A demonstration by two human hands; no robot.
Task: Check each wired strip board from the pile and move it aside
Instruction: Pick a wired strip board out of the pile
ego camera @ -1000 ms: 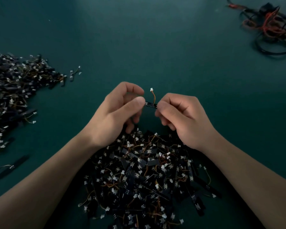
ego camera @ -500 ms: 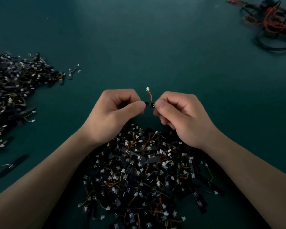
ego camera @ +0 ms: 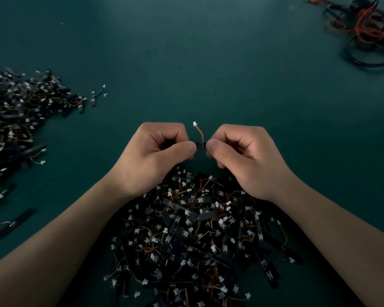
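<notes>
- Green, cloth-like worktop (ego camera: 208,63) carries everything. The light is dim, so fine detail on the boards is hard to read.
- One strip board (ego camera: 201,146) is held up near the middle of the worktop, just past the far side of the pile (ego camera: 197,235). Only a short dark stretch of it shows between the two thumbs.
- The left hand (ego camera: 151,158) pinches one end between thumb and bent forefinger, with the other fingers curled in.
- The right hand (ego camera: 246,160) clamps the other end in the same way.
- An orange and yellow wire (ego camera: 200,135) arches up from the board and ends in a white plug (ego camera: 194,123), which hangs free of both hands.
- The pile lies toward the near edge, between the forearms, as a dense tangle of boards, wires and plugs.
- A second heap (ego camera: 20,120) spreads along the left edge and is probably the boards already checked.
- The step in hand looks like the check itself. It may be a gentle flex or only a close look; I cannot tell which.
- Next, one hand should let go and the other carry the board to the left-edge heap. The left hand is nearer to it.
- After that, a single board must be teased from the pile without its wire dragging out neighbours.
- A knot of cables (ego camera: 364,32) in the far right corner seems to play no part.
</notes>
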